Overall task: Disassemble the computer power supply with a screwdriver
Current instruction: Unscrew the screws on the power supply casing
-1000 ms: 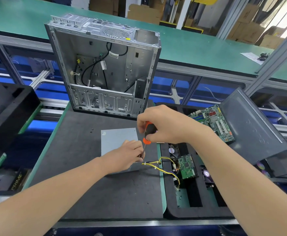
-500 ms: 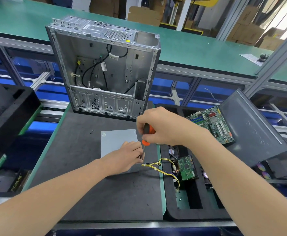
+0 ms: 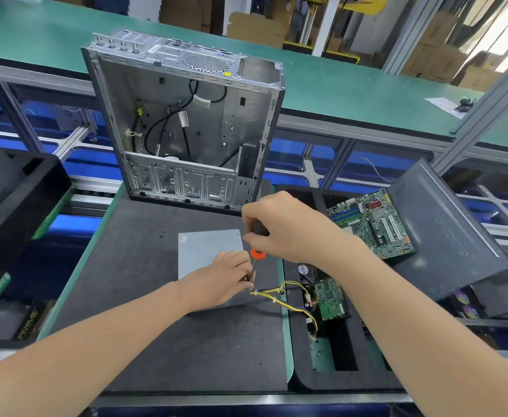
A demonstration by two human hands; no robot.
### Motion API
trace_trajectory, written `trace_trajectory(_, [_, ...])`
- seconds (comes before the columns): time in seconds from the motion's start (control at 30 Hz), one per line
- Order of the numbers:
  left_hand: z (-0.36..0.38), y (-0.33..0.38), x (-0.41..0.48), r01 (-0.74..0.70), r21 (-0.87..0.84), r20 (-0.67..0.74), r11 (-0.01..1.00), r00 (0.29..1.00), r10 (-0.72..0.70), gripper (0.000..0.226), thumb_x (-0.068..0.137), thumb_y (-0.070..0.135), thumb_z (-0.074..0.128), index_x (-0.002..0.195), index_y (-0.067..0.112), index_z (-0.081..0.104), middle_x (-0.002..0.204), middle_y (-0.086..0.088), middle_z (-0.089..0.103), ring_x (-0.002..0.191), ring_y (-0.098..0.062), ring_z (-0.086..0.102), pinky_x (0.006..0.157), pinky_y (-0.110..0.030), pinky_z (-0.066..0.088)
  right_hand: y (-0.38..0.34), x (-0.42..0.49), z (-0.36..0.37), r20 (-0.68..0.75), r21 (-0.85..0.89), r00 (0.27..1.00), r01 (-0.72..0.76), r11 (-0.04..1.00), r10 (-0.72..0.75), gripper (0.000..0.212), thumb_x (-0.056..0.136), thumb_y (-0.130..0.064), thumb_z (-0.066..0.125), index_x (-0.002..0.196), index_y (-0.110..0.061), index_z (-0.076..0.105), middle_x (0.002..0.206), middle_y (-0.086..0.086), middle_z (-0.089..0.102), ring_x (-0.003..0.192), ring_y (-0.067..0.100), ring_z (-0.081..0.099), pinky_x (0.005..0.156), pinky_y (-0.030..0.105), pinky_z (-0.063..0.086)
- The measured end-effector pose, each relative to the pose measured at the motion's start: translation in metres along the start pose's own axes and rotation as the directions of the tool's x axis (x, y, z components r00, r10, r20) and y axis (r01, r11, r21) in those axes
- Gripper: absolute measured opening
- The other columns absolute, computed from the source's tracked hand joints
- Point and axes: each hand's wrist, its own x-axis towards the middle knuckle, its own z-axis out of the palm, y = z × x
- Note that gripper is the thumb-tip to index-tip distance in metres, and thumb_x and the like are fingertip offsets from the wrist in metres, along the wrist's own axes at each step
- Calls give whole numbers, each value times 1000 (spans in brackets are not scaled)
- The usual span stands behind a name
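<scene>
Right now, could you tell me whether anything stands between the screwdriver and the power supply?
Nothing visible does. The right hand holds the screwdriver, its shaft running down to the right edge of the power supply. The left hand rests on the supply, fingers curled beside the shaft and hiding the tip.

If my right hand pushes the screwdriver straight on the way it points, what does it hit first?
Likely the power supply at its right edge, close beside the fingers of the left hand; the screwdriver tip is hidden there, so contact is unclear.
</scene>
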Motion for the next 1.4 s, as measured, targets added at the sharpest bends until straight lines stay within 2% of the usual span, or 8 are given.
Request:
trace_trajectory(0.2, [-6,5,-2,-12,-41,-36,999,999,10,23,104,32,59,92,13,63,103,-2,53,93,-20,51,94,-42,45,17,-6,-19,143,118,986,64,991,-81,24,82,-11,71,99,-27,68,81,-16,65,76,0,57,62,12,40])
trace_trajectory(0.4, [-9,7,-3,-57,-14,-61,998,997,56,24,105,31,58,96,10,66,103,-3,56,94,-22,55,90,-43,47,5,-4,2,-86,-150,984,-167,974,155,44,98,-60,56,92,-17,56,79,1,51,79,28,59,59,34,43])
trace_trajectory(0.6, [-9,7,-2,-49,-13,-70,999,996,48,25,103,31,61,92,8,66,101,-5,56,92,-24,56,89,-44,49,7,-1,-8,40,33,998,40,999,-41,4,93,-21,68,93,-20,64,77,-11,63,82,15,60,76,39,55])
trace_trajectory(0.73, [-9,8,-2,-60,-23,-98,998,994,57,23,102,30,62,90,10,64,100,-4,55,91,-22,55,89,-43,49,11,-3,-21,169,122,982,65,990,-85,22,82,-12,73,100,-24,68,91,-11,71,83,7,64,73,29,54])
trace_trajectory(0.83, [-8,8,-2,-72,-18,-124,997,990,70,21,101,28,64,89,11,65,97,-4,56,87,-23,57,84,-45,51,8,-4,-13,69,5,996,49,999,-49,15,88,-30,71,97,-21,63,89,-6,62,87,15,58,71,34,50])
trace_trajectory(0.93, [-7,7,-2,-75,6,-139,997,987,75,22,100,28,65,87,11,65,94,-4,55,85,-25,57,81,-47,53,0,-2,0,-101,-225,983,-172,959,153,43,97,-60,57,90,-18,54,76,-2,43,73,26,51,53,32,33])
trace_trajectory(1.17, [-7,7,-2,-50,-17,-150,999,988,47,25,97,31,69,82,12,61,94,-2,54,84,-21,55,83,-44,52,4,0,-5,4,81,998,-55,995,55,6,88,-18,69,90,-19,63,78,-9,62,85,16,61,72,37,54])
trace_trajectory(1.4, [-12,15,-1,63,-46,-108,997,992,-68,26,100,32,65,92,7,66,100,-6,57,92,-22,53,92,-41,47,7,-4,-12,-1,150,998,-58,987,59,13,81,-13,72,90,-20,66,83,-5,67,81,7,59,73,39,56])
